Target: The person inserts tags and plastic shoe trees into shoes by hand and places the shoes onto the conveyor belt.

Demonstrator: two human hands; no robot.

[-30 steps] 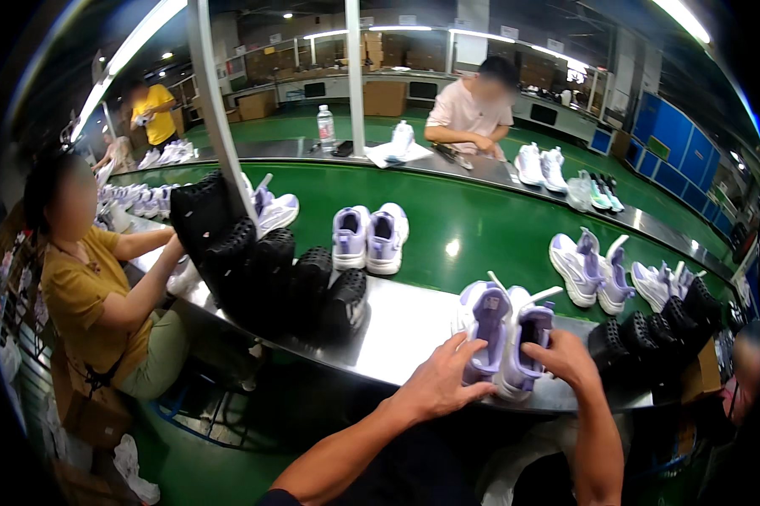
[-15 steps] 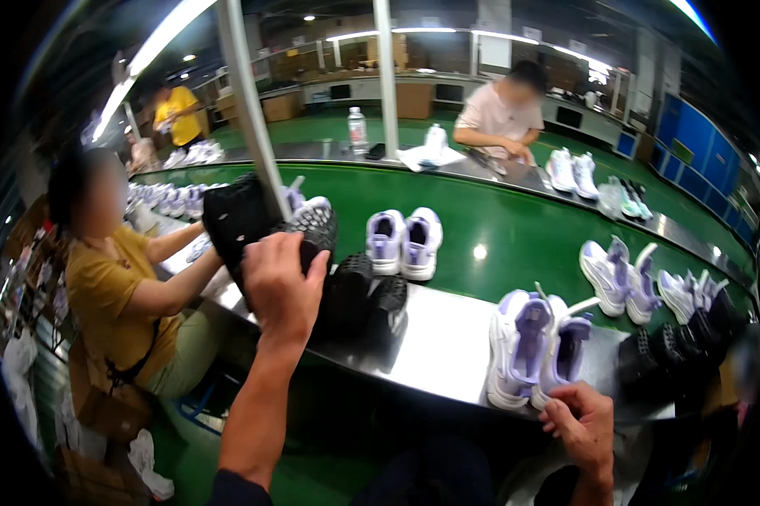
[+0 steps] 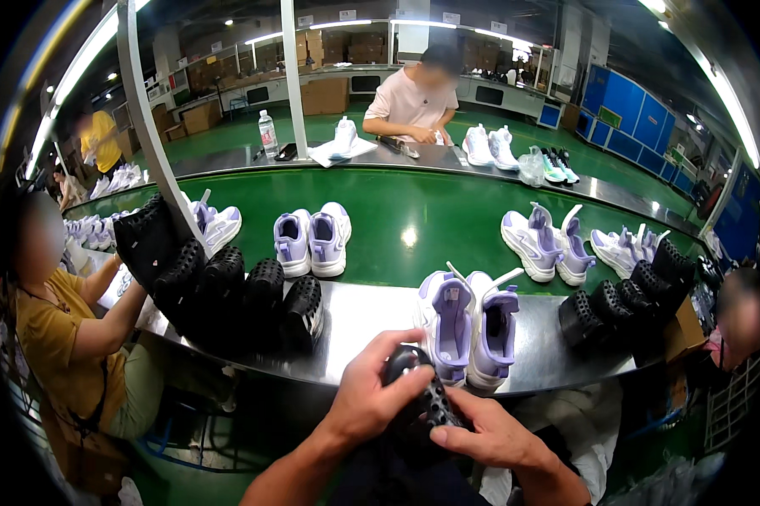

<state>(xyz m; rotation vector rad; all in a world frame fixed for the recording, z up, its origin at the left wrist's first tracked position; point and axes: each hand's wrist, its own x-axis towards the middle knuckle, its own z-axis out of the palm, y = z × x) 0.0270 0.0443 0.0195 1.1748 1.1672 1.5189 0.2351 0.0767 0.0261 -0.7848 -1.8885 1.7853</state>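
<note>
Fingers point(image 3: 414, 390) of the left hand point(image 3: 371, 405) curl around a black perforated shoe insert point(image 3: 422, 396), holding it below the near edge of the steel surface point(image 3: 371, 325), while the right hand point(image 3: 494, 438) pinches its lower end from the other side. The insert sits close under the pair of lilac-and-white sneakers point(image 3: 473, 325) standing at that near edge. A slip looks likely if either grip loosens, since the piece hangs off the surface with nothing under it; a careless lift could also knock the sneakers, whose toes overhang the edge. Half a second earlier the left hand was up at the row of black inserts point(image 3: 228, 291) toward the left end of the surface, and the right hand rested low and empty; now both meet on one insert.
</note>
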